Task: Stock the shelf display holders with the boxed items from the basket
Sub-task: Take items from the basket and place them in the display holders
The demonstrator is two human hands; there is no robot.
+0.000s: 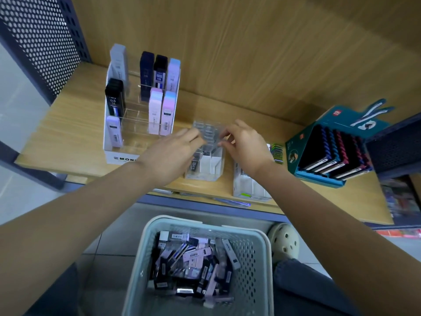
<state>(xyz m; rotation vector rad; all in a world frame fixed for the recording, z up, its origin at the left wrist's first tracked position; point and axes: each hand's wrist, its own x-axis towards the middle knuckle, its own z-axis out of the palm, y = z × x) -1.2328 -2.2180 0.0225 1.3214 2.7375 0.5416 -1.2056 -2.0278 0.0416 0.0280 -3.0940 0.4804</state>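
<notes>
Both arms are out over the shelf (68,133) now, meeting at the clear holder (213,160) near its front edge. The left hand (173,153) comes in from the left, fingers curled against the holder's near side. They're blurred and half hidden behind the hand, so I can't tell if they grip anything. The right hand (243,144) is on the other side, thumb and fingers bent, pinching at the holder's upper rim. One dark box stands in the holder's left slot, partly behind the left hand.

The boxes (193,258) lie jumbled in the basket (257,258), down on the floor right below the arms and in front of the shelf. Just left of the hands, the tiered holder (111,156) has a few dark, lilac and pale boxes standing upright in its slots. Well off to the right sits a teal display (323,124), tilted. Another small holder (248,185) sits under the right wrist.
</notes>
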